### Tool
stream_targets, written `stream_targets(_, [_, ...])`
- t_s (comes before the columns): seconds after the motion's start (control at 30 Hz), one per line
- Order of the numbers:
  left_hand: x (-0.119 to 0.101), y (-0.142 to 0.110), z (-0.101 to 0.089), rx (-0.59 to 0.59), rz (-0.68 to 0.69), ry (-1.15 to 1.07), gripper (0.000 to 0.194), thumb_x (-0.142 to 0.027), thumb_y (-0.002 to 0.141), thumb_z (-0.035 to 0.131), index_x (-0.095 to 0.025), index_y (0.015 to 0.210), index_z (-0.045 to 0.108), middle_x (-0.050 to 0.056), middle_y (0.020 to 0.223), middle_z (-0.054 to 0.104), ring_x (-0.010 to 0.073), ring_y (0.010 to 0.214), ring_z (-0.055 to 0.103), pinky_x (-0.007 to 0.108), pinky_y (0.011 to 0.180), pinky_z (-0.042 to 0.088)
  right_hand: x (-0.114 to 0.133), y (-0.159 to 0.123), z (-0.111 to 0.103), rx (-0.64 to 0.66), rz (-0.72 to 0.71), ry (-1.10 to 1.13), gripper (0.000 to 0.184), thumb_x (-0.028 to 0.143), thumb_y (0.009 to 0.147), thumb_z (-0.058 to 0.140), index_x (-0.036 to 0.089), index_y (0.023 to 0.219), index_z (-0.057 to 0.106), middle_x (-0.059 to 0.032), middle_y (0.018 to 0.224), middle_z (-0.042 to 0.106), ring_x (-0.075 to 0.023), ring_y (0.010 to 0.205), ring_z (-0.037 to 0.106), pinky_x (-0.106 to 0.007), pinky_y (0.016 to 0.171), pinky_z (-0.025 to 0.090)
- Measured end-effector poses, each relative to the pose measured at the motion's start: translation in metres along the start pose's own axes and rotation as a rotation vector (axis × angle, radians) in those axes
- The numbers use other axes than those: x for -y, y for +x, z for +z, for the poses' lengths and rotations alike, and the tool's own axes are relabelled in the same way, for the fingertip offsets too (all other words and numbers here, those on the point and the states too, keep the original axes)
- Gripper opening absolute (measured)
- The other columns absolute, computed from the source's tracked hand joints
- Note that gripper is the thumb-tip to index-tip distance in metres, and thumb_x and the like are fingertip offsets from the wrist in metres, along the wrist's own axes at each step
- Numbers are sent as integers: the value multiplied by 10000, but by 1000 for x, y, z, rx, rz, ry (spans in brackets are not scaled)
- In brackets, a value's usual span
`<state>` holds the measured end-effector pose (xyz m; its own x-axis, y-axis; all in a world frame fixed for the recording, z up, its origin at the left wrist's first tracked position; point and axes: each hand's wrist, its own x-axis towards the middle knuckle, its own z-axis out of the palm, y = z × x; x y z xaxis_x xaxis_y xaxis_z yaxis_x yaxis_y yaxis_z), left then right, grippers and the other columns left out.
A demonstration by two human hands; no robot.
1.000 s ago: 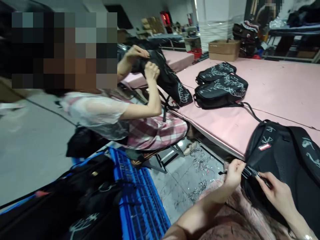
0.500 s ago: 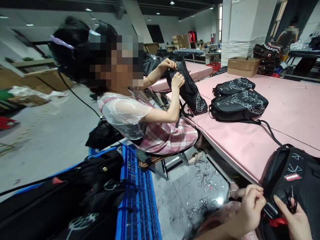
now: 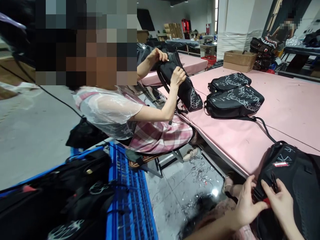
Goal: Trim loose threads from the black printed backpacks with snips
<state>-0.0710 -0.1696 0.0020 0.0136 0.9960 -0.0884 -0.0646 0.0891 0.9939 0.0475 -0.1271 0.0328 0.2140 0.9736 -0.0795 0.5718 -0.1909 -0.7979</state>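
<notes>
While right fingers [image 3: 283,189] hold scissors [image 3: 274,182], left fingers [image 3: 247,189] — newly splayed — at backpack [image 3: 297,176], grip unclear.

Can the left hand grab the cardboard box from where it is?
Probably not: the box looks too far from the left hand, across the pink table, with two bags in between.

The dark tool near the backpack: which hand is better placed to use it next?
Probably the right hand: the dark tool sticks up from its grip. The left hand is at the edge of the backpack, with no tool visible in it.
</notes>
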Motion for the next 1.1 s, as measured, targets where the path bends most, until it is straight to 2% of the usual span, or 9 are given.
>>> stream_targets(0.1, [-3, -1, 6, -90, 28, 65, 557, -156, 646, 645, -200, 1170, 463, 109, 1108, 525, 218, 973, 534, 323, 744, 484, 15, -6, -7, -63, -72, -142, 348, 532, 689, 600, 210, 646, 477, 41, 433, 486, -139, 404, 460, -234, 422, 345])
stream_targets(0.2, [-8, 2, -1, -164, 54, 63, 357, -204, 683, 625, -200, 1034, 562, 94, 1052, 563, 230, 980, 531, 358, 803, 463, 33, -8, -8, -53, -167, -181, 307, 494, 757, 541, 212, 672, 454, 37, 520, 509, -126, 461, 474, -225, 470, 351])
stream_targets(0.3, [-5, 11, -12, -154, -43, -47, 352, -301, 734, 599, -202, 1072, 575, 87, 1076, 596, 240, 1013, 538, 390, 867, 437, 36, 0, -6, 76, -181, -173, 299, 501, 767, 537, 207, 789, 490, 44, 584, 513, -122, 488, 473, -222, 481, 345])
stream_targets(0.43, [1, 18, -20, -102, -198, -197, 403, -381, 750, 580, -168, 1092, 597, 88, 1083, 627, 233, 994, 574, 371, 906, 416, 18, 4, -11, 28, -217, -91, 269, 418, 872, 399, 203, 1016, 473, 17, 743, 550, -134, 634, 529, -244, 615, 401])
stream_targets(0.57, [-6, 14, -16, -10, -257, -400, 394, -394, 743, 589, -164, 1062, 623, 81, 1073, 647, 240, 1022, 576, 354, 913, 417, -8, -4, -16, -18, -287, -45, 196, 333, 859, 448, 200, 993, 499, -22, 865, 583, -155, 765, 543, -278, 720, 423])
stream_targets(0.67, [-13, 14, -10, 90, -314, -584, 336, -371, 748, 587, -172, 1015, 635, 77, 1024, 665, 234, 985, 598, 353, 893, 437, -26, -10, -18, -47, -355, -42, 150, 283, 828, 498, 193, 942, 537, -40, 864, 585, -171, 794, 542, -298, 737, 436])
stream_targets(0.73, [-15, 15, -8, 109, -371, -668, 284, -342, 748, 588, -189, 981, 640, 68, 985, 673, 223, 956, 607, 336, 855, 457, -33, -13, -18, -41, -388, -42, 134, 260, 826, 502, 191, 929, 554, -45, 856, 588, -172, 788, 546, -301, 726, 446])
stream_targets(0.93, [-10, 14, -7, 116, -458, -769, 190, -282, 761, 576, -188, 911, 647, 44, 842, 672, 184, 821, 607, 286, 761, 474, -37, -19, -21, 35, -478, -68, 127, 232, 847, 495, 180, 940, 563, -51, 835, 589, -170, 773, 554, -298, 707, 459])
stream_targets(1.1, [-8, 13, -5, 122, -471, -788, 196, -251, 747, 582, -173, 916, 645, 49, 907, 670, 180, 847, 594, 274, 754, 476, -35, -15, -22, 46, -531, -124, 121, 220, 864, 479, 172, 945, 556, -63, 853, 584, -178, 793, 544, -313, 727, 455])
